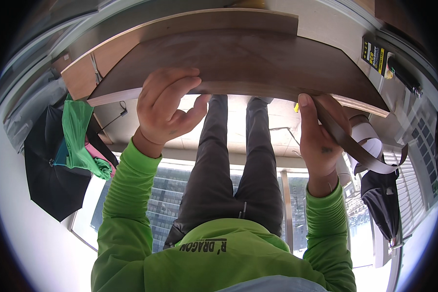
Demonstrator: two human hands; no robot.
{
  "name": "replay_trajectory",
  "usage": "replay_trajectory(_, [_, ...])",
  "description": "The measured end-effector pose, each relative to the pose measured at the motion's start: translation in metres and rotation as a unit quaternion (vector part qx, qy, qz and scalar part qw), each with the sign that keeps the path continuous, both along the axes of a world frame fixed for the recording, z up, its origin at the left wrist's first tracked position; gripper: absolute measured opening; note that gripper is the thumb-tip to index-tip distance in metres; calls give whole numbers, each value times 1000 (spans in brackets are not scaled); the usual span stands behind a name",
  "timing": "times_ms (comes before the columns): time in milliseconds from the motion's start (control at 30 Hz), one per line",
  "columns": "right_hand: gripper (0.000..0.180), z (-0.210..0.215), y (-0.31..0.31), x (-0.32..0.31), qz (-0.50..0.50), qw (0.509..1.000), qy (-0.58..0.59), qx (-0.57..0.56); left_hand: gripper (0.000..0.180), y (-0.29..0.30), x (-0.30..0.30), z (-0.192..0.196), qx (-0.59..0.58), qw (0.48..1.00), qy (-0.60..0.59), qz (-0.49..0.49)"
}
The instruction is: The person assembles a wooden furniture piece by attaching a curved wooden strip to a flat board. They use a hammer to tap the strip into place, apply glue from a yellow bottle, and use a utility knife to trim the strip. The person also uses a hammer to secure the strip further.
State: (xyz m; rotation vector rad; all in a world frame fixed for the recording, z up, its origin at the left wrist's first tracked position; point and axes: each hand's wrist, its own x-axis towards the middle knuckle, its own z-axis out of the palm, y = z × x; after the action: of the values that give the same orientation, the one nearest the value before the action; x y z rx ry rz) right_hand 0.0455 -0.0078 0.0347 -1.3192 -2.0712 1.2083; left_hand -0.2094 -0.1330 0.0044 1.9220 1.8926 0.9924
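A dark brown board [238,58] lies flat in front of me, its pale near edge facing me. My left hand [168,104] curls over that near edge at the left, fingers on top and thumb under it. My right hand [321,141] is at the edge's right part and presses a thin brown strip with a white back [370,151] against it with the thumb. The strip's loose end curls away to the right. My grey trouser legs and green sleeves show below the board.
A lighter wooden panel [107,48] sits under and behind the dark board. A black umbrella [48,165] and a green cloth [80,136] are at the left. A black bag [382,199] hangs at the right. A yellow and black box [374,53] and a black tool [404,75] lie at the upper right.
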Motion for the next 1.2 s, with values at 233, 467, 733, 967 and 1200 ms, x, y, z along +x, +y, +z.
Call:
replay_trajectory(233, [6,0,0,-3,0,1000,1,21,36,1,-1,0,0,1000,1,0])
replay_trajectory(467, [3,2,0,-4,-3,1000,-2,-3,31,2,1,-3,8,1000,4,14])
replay_trajectory(733, [8,-1,1,-3,-5,999,-32,13,33,-8,-10,9,-34,998,-10,61])
replay_trajectory(967, [7,0,-2,-5,-20,999,-34,-22,15,-38,-53,13,-74,987,51,130])
replay_trajectory(1200, [10,3,-1,-8,-18,998,-58,-28,17,-36,-52,20,-116,986,64,104])
